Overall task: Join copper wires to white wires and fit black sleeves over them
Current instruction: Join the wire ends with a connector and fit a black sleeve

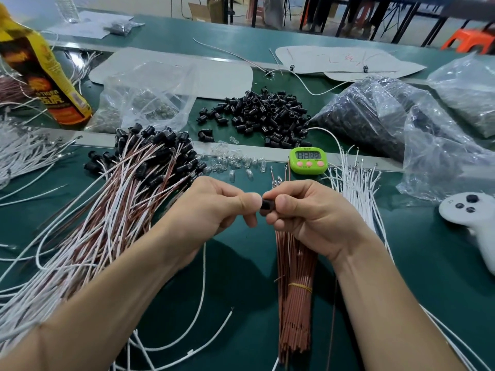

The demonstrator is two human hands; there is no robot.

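Hands are meeting over the green desk: your left hand is pinching one end of a small black sleeve between thumb and forefinger, and your right hand is gripping the other end in the same way, with the other fingers curling underneath. The sleeve is sitting between your two thumbs, lifted off the desk. You cannot tell whether a wire is running into it, since your fingers are hiding its ends. At six o'clock from your right hand, a bundle of copper wires is lying on the desk with a yellow rubber band wrapping it. At two o'clock, loose white wires are fanning out beside a green timer. At nine o'clock, a large heap of joined wires is spreading out, with black sleeves capping the far ends. At twelve o'clock, a pile of loose sleeves is lying beyond a scatter of small clear bulbs. At three o'clock, a white controller is resting near the desk's edge.
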